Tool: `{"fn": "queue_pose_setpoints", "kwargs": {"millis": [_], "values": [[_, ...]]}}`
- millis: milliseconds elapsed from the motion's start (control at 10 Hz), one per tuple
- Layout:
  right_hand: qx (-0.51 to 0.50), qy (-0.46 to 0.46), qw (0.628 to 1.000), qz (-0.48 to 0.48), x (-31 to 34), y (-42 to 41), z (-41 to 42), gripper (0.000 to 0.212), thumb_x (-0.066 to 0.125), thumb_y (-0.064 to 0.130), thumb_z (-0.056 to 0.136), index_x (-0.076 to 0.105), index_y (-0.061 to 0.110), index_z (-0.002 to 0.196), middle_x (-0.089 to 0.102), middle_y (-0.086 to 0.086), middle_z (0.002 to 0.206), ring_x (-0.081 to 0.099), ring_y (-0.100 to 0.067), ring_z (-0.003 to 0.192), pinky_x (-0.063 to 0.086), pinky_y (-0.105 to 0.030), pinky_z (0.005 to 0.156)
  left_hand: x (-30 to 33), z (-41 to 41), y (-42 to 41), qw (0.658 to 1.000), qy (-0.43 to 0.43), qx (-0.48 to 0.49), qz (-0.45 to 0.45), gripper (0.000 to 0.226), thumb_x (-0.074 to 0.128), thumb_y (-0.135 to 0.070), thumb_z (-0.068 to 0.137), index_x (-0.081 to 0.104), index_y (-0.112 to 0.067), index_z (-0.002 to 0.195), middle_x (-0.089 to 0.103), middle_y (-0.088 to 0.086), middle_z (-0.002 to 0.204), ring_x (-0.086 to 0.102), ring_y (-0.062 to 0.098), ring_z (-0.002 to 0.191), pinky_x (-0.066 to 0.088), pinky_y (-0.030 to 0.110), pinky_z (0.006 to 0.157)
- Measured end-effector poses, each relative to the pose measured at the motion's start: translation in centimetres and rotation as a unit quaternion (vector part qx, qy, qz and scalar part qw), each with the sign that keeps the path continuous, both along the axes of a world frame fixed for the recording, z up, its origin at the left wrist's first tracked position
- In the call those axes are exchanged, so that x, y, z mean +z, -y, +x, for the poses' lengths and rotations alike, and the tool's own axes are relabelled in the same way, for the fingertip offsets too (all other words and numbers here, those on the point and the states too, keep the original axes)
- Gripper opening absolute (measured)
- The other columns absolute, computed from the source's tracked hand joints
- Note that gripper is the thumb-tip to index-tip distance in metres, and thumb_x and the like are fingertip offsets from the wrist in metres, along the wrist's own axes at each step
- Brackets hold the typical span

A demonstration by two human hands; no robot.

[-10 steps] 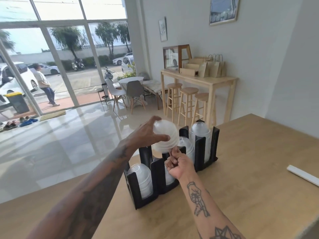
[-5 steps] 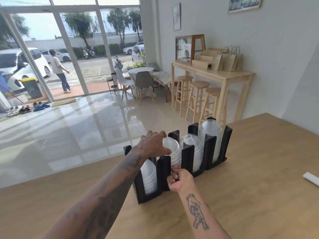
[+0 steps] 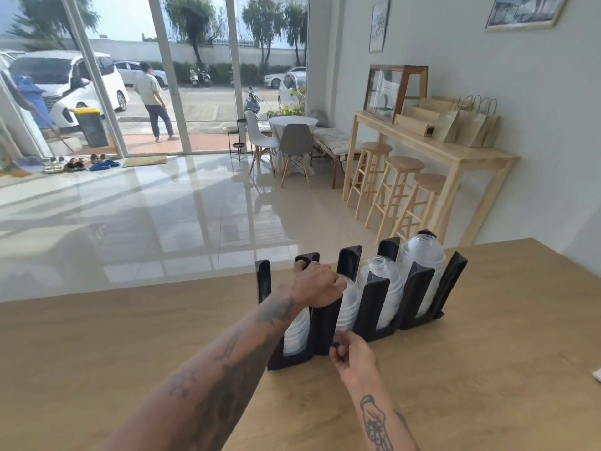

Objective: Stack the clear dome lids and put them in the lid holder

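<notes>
The left hand (image 3: 317, 284) presses a stack of dome lids (image 3: 347, 304) down into the second slot of the black lid holder (image 3: 370, 309) on the table (image 3: 487, 353), its grip curled over the stack's top, while the right hand (image 3: 353, 356) pinches at the stack's base, so the seating step looks nearly done and next calls for letting go cleanly.

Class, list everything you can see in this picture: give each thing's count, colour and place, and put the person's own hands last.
lid holder: one, black, four slots, on counter
dome lid stacks: four, clear, one per slot
counter: one, light wood, foreground
stools: three, pale wood, by side table
side table: one, pale wood, right wall
paper bags: several, brown, on side table
display case: one, wood and glass, on side table
chairs: two, white and grey, near window
left hand: on second-slot stack
right hand: curled, at holder front
</notes>
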State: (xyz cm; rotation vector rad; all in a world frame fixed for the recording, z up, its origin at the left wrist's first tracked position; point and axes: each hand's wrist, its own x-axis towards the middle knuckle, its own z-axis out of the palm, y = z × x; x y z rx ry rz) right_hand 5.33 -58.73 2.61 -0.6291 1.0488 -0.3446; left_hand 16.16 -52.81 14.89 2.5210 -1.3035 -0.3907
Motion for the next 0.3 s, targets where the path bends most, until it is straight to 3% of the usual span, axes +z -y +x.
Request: {"fn": "queue_pose_setpoints", "kwargs": {"millis": [100,200,300], "values": [[0.031,-0.032,0.998,-0.048,-0.1,-2.1,-0.6,0.006,0.059,0.0,0.087,0.062,0.001,0.082,0.056,-0.008,0.066,0.04,-0.015,0.049,0.038,-0.029,0.048,-0.2,-0.8,-4.3,0.977,-0.007,-0.031,-0.211,0.034,0.043,-0.031,0.101,0.07,-0.017,0.116,0.064,-0.001,0.126,0.049,0.012,0.124,0.033,0.032,0.109],[0.081,-0.058,0.992,-0.077,-1.0,-5.3,-0.9,0.014,0.056,0.002,0.089,0.058,0.005,0.076,0.05,-0.007,0.057,0.04,-0.017,0.049,0.033,-0.029,0.048,0.0,-0.9,-8.0,0.95,0.034,-0.018,-0.309,0.029,0.05,-0.03,0.098,0.072,-0.017,0.111,0.067,-0.002,0.118,0.052,0.009,0.116,0.038,0.023,0.101],[0.166,-0.112,0.97,-0.138,-2.7,-11.7,-1.2,0.013,0.053,0.009,0.092,0.058,0.006,0.08,0.054,-0.011,0.063,0.047,-0.021,0.053,0.035,-0.028,0.048,-0.8,0.5,-15.5,0.929,0.073,0.029,-0.361,0.027,0.053,-0.03,0.096,0.074,-0.015,0.103,0.069,-0.001,0.105,0.055,0.011,0.104,0.045,0.027,0.091]]}}
